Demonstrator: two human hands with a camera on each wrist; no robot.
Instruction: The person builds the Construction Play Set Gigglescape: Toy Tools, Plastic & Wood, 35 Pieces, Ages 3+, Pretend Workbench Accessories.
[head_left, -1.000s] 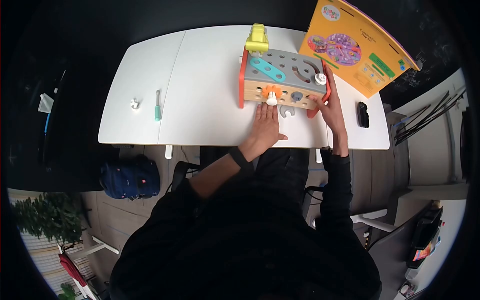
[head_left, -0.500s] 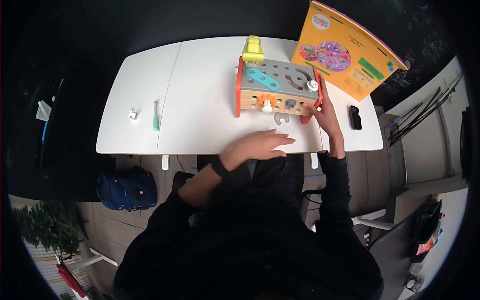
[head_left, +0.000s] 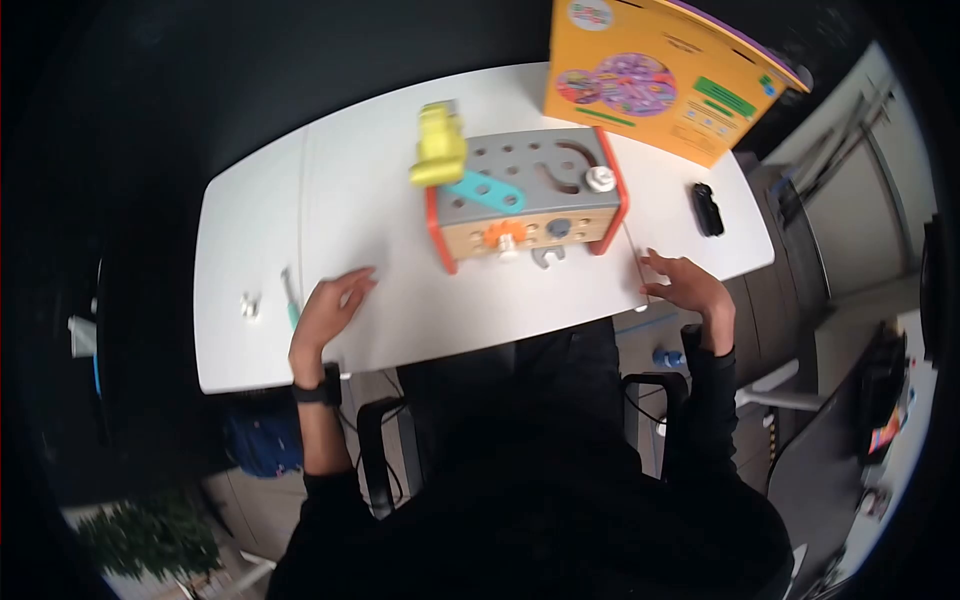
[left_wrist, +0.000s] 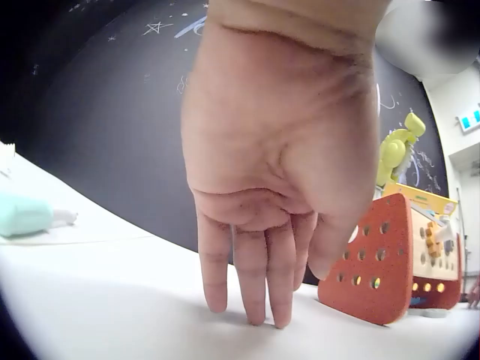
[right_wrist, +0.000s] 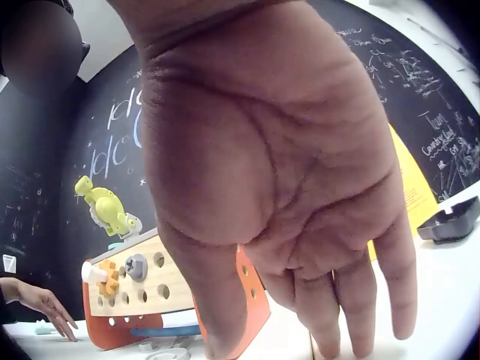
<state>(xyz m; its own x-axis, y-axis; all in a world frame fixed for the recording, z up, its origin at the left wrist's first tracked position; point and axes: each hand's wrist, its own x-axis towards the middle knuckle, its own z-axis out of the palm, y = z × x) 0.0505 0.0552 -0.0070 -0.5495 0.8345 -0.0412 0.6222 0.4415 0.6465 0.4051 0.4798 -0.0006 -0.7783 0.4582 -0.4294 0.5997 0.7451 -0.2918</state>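
My left hand (head_left: pixel 328 312) is over the left part of the table, fingers extended and holding nothing. Just beside it lies a screwdriver (left_wrist: pixel 26 215) with a teal handle, partly hidden by the hand in the head view. My right hand (head_left: pixel 690 284) hovers near the front edge, right of a toy workbench (head_left: pixel 530 160), palm bare and fingers loosely bent. On the workbench are a yellow-green jointed figure (head_left: pixel 440 145), a teal strip (head_left: pixel 485 191), an orange gear (right_wrist: pixel 110 278) with a white bolt, and a grey screw (right_wrist: pixel 136 267). A grey wrench (head_left: pixel 547 257) lies at its front.
A small white piece (head_left: pixel 249 306) lies left of the screwdriver. Behind the workbench, a large yellow box (head_left: pixel 650 85) stands upright. Toward the right end of the white table (head_left: pixel 370 220) lies a black object (head_left: pixel 707 210).
My right hand has let go of the workbench's right side and drawn back toward the front edge. My left hand has swung left from in front of the workbench to beside the screwdriver.
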